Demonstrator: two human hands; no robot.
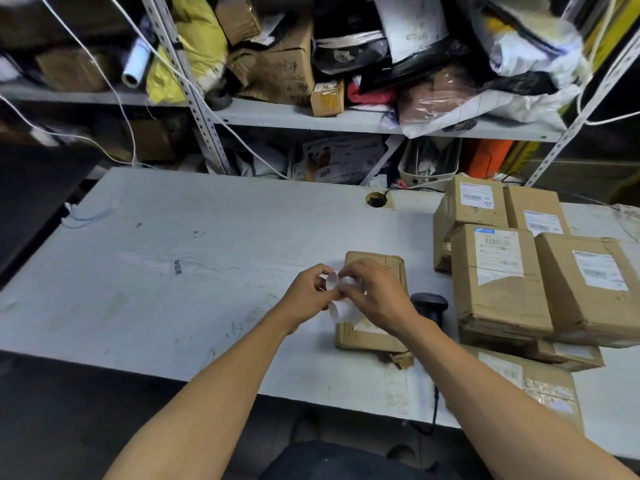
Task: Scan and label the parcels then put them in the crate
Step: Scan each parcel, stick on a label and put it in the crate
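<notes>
Pinching a curled white label strip (341,308) between them, the left hand (308,296) and right hand (375,292) meet fingertip to fingertip, both gripping the paper; right below sits a flat cardboard parcel (372,336) on the pale table (173,271); a black barcode scanner (429,304) lies just beside it; stacked labelled boxes (502,275) crowd the right; cluttered shelving (311,117) stands behind.

On the pale grey table (207,244) lie brown cardboard parcels (498,282) bearing white barcoded labels, a black scanner (429,303) beside them, a white label strip (341,308) above one plain brown parcel (375,336), and yellow bags (194,46) on the shelf behind the table.
</notes>
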